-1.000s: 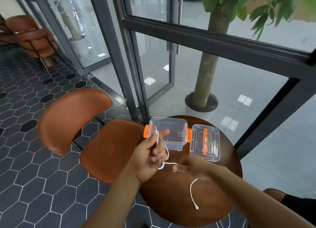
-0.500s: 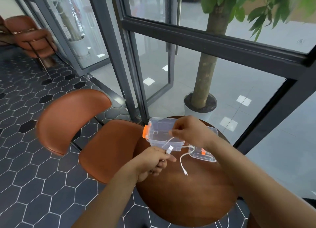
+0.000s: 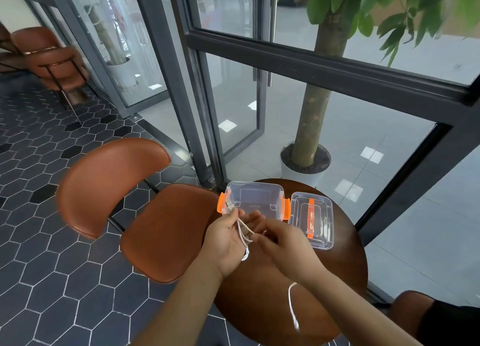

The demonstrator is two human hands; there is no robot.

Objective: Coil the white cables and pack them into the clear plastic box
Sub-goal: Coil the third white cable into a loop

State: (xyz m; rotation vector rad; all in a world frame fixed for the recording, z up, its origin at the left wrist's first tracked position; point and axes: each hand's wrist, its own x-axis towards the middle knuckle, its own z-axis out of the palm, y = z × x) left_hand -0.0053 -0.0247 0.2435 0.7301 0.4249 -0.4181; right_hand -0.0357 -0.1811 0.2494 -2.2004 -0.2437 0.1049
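A white cable [image 3: 243, 232] runs in loops across my left hand [image 3: 228, 238], which grips it with the USB plug sticking up by the thumb. My right hand [image 3: 281, 244] pinches the same cable next to the left palm. The cable's free end [image 3: 292, 306] hangs below my right wrist over the table. The clear plastic box [image 3: 255, 199] with orange latches stands open just beyond my hands. Its clear lid [image 3: 313, 219] with an orange handle lies to the right of it.
The round dark wooden table [image 3: 298, 275] holds the box and lid. A brown leather chair [image 3: 135, 202] stands close on the left. Glass doors and a potted tree [image 3: 310, 148] are behind the table. More white cable [image 3: 335, 343] shows at the bottom edge.
My right hand came back from the box to my left palm, laying another loop of cable there. My left hand rose and turned palm up. The free end hangs shorter.
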